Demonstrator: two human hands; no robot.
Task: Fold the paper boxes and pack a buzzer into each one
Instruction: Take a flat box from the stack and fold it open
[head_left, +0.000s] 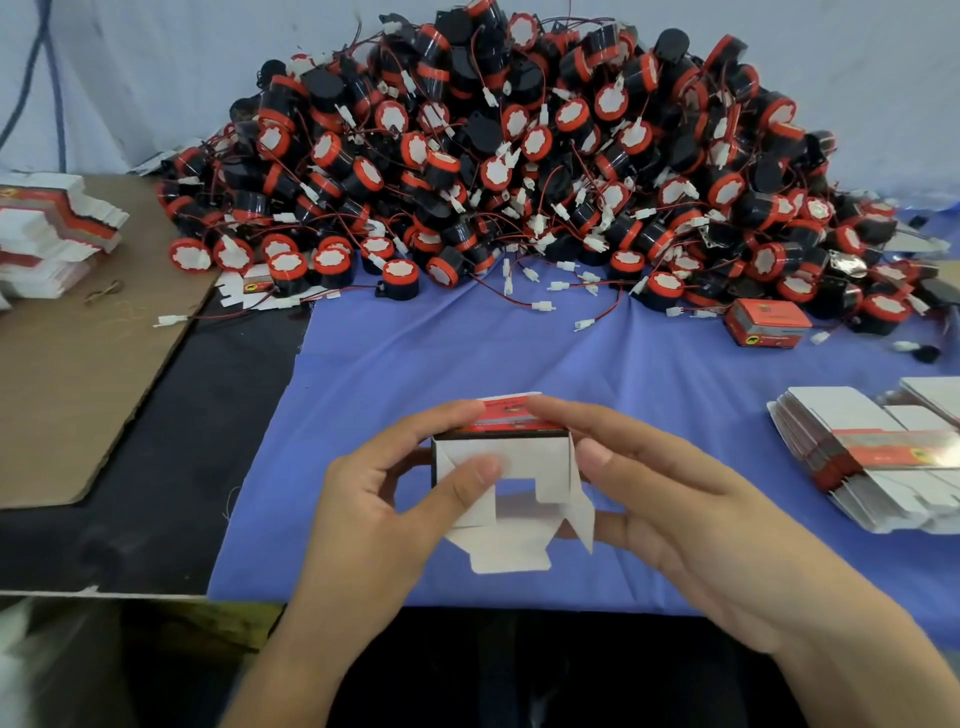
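Note:
A red and white paper box (524, 462) is held just above the near edge of the blue cloth (467, 353), its open end with white flaps facing me. My left hand (384, 499) grips its left side, thumb pressing on an inner flap. My right hand (675, 499) grips the right side, fingers over the red top and thumb against the right flap. A big heap of black and red buzzers (519, 156) with wires and white connectors fills the back of the table.
A stack of flat box blanks (872, 457) lies at the right. More flat blanks (52, 234) sit on brown cardboard (78, 389) at the left. One folded red box (769, 322) stands by the heap's right foot. Loose connectors lie along the heap's front.

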